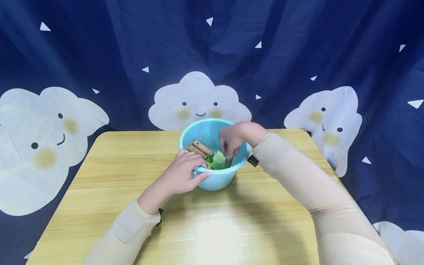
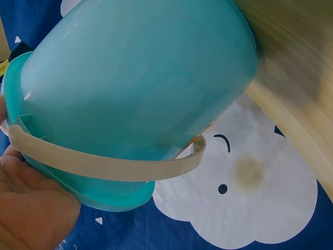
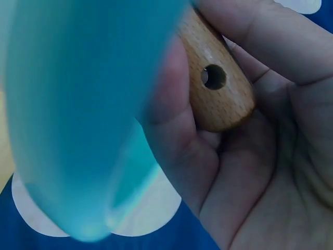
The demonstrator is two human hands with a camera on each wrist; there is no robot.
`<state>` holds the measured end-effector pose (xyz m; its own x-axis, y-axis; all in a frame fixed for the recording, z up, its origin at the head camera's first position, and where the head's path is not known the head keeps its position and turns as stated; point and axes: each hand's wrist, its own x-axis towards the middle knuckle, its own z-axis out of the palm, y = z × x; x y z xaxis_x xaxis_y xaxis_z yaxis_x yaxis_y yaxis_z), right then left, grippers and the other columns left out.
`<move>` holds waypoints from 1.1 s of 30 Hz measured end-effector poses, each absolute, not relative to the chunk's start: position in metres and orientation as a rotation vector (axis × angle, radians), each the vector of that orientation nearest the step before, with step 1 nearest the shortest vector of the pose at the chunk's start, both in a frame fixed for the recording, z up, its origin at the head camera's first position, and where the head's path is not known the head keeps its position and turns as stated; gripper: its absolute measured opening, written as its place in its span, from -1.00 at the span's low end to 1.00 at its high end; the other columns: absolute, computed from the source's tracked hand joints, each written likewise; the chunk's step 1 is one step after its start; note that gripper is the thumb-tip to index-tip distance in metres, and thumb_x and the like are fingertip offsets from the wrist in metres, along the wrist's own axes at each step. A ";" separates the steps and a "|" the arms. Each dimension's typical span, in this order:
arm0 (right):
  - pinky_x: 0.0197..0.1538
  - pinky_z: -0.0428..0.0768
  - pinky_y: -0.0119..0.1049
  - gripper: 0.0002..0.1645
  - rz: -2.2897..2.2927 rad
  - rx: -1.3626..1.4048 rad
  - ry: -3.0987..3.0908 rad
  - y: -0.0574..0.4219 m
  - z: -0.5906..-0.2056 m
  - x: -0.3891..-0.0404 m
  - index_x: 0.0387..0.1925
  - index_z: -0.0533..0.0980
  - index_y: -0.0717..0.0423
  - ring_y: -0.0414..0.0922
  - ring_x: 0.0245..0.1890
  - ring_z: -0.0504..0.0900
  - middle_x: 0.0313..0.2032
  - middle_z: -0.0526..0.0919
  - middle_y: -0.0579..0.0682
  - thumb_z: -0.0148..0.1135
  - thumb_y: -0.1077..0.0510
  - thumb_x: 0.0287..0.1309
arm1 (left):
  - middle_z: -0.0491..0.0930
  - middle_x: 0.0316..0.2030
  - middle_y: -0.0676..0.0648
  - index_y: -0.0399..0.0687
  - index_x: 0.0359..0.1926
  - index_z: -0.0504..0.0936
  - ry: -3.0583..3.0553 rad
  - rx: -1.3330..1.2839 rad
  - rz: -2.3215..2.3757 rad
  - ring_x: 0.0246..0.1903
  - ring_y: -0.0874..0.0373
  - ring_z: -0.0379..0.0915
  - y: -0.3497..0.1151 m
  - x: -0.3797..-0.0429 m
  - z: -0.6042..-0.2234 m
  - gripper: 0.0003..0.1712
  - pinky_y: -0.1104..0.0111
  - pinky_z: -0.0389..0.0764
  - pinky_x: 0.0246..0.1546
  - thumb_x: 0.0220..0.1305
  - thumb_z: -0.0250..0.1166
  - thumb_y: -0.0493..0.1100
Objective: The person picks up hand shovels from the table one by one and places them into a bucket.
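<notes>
A light blue bucket point(image 1: 212, 180) stands tilted on the wooden table. My left hand point(image 1: 180, 175) grips its near left rim, fingers over the edge and thumb along the outside. The bucket's beige carrying handle point(image 2: 104, 161) hangs along its side in the left wrist view. My right hand point(image 1: 232, 140) reaches inside and holds a wooden handle with a hole in its end point(image 3: 223, 94); which tool it belongs to is hidden. Two other wooden handles point(image 1: 202, 148) lean inside on the left. A green piece point(image 1: 218, 161) lies near the right hand.
The pale wood table point(image 1: 132, 158) extends around the bucket, its far edge close behind. A dark blue curtain point(image 1: 281, 73) with white clouds and small triangles hangs beyond it.
</notes>
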<state>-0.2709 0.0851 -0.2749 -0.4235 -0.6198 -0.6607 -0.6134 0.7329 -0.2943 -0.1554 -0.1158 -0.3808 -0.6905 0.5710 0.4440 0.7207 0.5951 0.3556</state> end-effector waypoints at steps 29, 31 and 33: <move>-0.17 0.60 -0.19 -0.76 0.030 -0.830 2.269 0.088 -0.292 -0.287 -0.49 0.73 0.07 -0.21 -0.48 0.52 -0.47 0.71 -0.04 0.58 -0.01 -0.04 | 0.55 -0.39 0.20 0.08 -0.34 0.60 -2.528 -1.059 -0.743 -0.28 0.26 0.44 -0.116 -0.156 -0.381 -0.77 0.18 0.25 -0.01 0.29 0.33 0.09; -0.24 0.55 -0.22 -0.74 0.039 -0.843 2.312 0.089 -0.293 -0.289 -0.51 0.73 0.05 -0.21 -0.50 0.47 -0.48 0.69 -0.02 0.59 -0.03 -0.07 | 0.55 -0.39 0.21 0.09 -0.34 0.60 -2.530 -1.058 -0.746 -0.28 0.26 0.44 -0.116 -0.156 -0.381 -0.78 0.18 0.25 -0.01 0.29 0.33 0.09; -0.29 0.51 -0.27 -0.73 0.046 -0.852 2.355 0.089 -0.294 -0.291 -0.52 0.72 0.04 -0.21 -0.49 0.46 -0.47 0.71 -0.03 0.61 -0.04 -0.10 | 0.55 -0.39 0.21 0.09 -0.34 0.60 -2.532 -1.058 -0.748 -0.28 0.26 0.44 -0.116 -0.156 -0.381 -0.78 0.18 0.25 -0.01 0.29 0.33 0.09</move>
<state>-0.2906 0.0890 -0.2941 -0.5952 -0.5661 -0.5702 -0.5878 0.7907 -0.1715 -0.1562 -0.1161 -0.3806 -0.6854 0.5708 0.4521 0.7249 0.5940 0.3488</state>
